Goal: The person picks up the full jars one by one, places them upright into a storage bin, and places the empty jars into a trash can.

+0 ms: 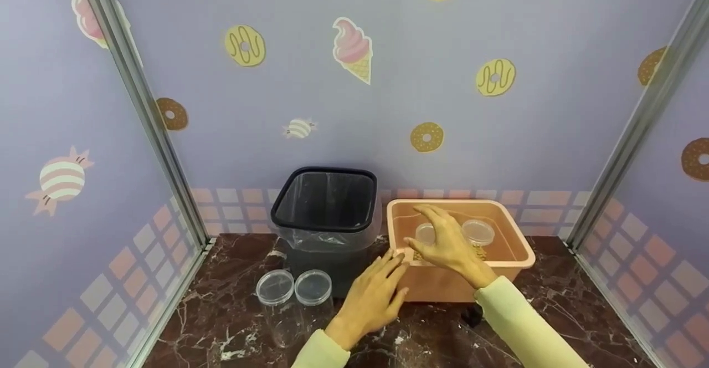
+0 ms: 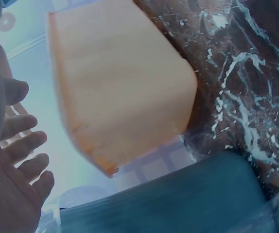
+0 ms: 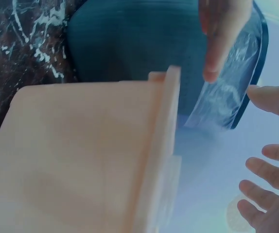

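An orange tub [image 1: 512, 229] sits on the dark marble counter, and two clear round dishes [image 1: 477, 231] lie inside it with some brown bits. My right hand [image 1: 443, 240] hovers over the tub's near left part, fingers spread and holding nothing. My left hand [image 1: 374, 296] reaches toward the tub's front left corner with straight fingers, empty. The left wrist view shows the left hand's fingers [image 2: 20, 145] beside the tub [image 2: 120, 92]. In the right wrist view, spread fingers [image 3: 270, 170] hang past the tub's rim [image 3: 161, 145].
A black bin [image 1: 327, 213] with a clear liner stands left of the tub, close against it. Two clear round dishes [image 1: 293, 287] lie on the counter [image 1: 221, 323] in front of the bin. Patterned walls close in the back and both sides.
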Demonstrator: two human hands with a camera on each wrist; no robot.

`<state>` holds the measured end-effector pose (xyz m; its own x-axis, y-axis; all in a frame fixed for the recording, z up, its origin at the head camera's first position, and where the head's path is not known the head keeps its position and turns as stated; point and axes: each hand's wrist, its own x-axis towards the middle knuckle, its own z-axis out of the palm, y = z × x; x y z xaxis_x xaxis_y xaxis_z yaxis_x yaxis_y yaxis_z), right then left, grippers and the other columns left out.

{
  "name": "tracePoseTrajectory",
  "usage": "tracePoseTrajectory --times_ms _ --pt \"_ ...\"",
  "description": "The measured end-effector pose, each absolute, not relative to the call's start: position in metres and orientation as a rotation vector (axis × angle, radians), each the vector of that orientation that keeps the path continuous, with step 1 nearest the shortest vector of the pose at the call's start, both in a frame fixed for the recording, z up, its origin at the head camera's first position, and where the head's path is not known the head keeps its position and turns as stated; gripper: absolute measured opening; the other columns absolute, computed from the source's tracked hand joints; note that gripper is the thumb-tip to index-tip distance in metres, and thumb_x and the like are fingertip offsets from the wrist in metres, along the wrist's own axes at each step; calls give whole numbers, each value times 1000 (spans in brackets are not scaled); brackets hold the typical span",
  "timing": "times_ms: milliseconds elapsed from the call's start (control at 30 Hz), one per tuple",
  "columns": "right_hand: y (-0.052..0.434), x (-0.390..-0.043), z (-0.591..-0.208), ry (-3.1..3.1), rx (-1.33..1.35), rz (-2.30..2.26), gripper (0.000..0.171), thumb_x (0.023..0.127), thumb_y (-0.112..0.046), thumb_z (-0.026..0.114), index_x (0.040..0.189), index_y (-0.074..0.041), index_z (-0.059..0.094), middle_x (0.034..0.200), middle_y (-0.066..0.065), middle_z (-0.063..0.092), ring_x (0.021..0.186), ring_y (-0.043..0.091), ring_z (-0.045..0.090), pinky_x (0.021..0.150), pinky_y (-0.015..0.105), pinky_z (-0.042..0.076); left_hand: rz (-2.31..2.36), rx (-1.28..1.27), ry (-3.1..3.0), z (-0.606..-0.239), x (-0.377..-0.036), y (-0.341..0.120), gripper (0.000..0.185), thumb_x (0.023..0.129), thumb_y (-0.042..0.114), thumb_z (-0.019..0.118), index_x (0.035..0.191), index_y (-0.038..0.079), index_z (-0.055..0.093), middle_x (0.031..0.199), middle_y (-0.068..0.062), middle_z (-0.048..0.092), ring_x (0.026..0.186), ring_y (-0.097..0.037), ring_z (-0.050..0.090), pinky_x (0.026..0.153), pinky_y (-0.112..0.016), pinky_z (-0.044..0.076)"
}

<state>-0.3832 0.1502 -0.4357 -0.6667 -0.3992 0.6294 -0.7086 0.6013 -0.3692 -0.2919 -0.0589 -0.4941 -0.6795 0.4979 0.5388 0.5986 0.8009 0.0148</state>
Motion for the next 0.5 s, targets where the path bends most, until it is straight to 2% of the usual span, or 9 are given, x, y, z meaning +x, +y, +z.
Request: tracePoseTrajectory --times_ms 233,500 --pt "135 -376 -424 -2252 950 848 65 88 -23 87 143 1 63 143 23 66 133 42 63 114 57 53 -370 -778 -2415 -474 -275 -79 47 104 31 65 144 9 65 152 -7 63 150 -32 52 127 -44 43" --pt "106 -372 -420 -2207 1027 855 60 94 -26 83 143 2 64 145 20 65 136 38 62 117 52 52 -513 -693 -2348 -458 -259 -127 46 100 27 71 142 7 66 149 -11 65 146 -39 54 126 -55 42"
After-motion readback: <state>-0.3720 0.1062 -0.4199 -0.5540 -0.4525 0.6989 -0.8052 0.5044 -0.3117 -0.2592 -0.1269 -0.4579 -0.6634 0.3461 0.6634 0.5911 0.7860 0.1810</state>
